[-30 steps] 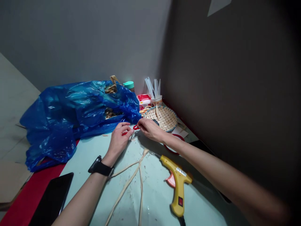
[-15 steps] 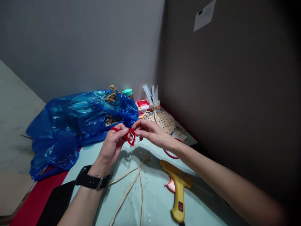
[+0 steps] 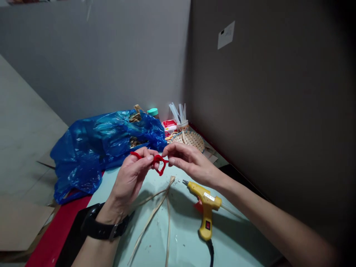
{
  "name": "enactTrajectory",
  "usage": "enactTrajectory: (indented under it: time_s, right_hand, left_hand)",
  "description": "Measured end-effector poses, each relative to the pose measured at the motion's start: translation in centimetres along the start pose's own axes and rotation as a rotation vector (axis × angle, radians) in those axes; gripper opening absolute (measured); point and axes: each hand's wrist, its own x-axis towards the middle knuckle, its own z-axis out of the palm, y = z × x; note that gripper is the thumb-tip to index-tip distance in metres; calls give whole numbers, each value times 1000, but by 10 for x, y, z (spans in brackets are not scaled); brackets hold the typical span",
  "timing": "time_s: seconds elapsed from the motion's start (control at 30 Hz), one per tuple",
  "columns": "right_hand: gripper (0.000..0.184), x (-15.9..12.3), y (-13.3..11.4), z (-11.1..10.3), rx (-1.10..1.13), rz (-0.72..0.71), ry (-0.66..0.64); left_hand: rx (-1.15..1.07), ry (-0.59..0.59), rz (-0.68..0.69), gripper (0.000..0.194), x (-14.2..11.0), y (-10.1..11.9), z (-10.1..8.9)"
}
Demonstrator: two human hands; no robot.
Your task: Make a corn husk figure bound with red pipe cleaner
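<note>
A bent red pipe cleaner (image 3: 158,163) is held in the air above a pale green mat (image 3: 183,237). My left hand (image 3: 130,178), with a black watch on its wrist, pinches its left part between thumb and fingers. My right hand (image 3: 189,161) pinches its right end with fingertips. Below my hands lie several pale straw strips (image 3: 155,211) joined at one tip. A yellow glue gun (image 3: 204,207) lies on the mat just right of them, under my right forearm.
A crumpled blue plastic bag (image 3: 94,144) fills the back left. A woven basket (image 3: 190,139), a cup of glue sticks (image 3: 180,116), a teal-lidded jar (image 3: 152,111) and red packets stand at the back corner. Walls close behind and right. A black phone (image 3: 75,237) lies at the left.
Both hands lifted the red pipe cleaner off the mat and brought it nearer to me. The camera view shifted, so the glue gun now sits closer under my right forearm.
</note>
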Motion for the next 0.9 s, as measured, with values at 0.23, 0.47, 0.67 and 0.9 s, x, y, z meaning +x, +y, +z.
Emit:
enactTrajectory:
  time_s: [0.23, 0.47, 0.67, 0.9]
  right_hand:
    - [15, -18, -13, 11, 326, 141, -8]
    - [15, -18, -8, 21, 249, 253, 40]
    - [12, -19, 3, 23, 18, 226, -11]
    - [11, -23, 18, 30, 14, 166, 2]
  left_hand:
    - [-60, 31, 36, 21, -9, -3, 15]
    - [-49, 166, 143, 22, -8, -11, 29]
    - [-8, 218, 181, 28, -4, -21, 29]
    - [3, 314, 231, 28, 0, -31, 26]
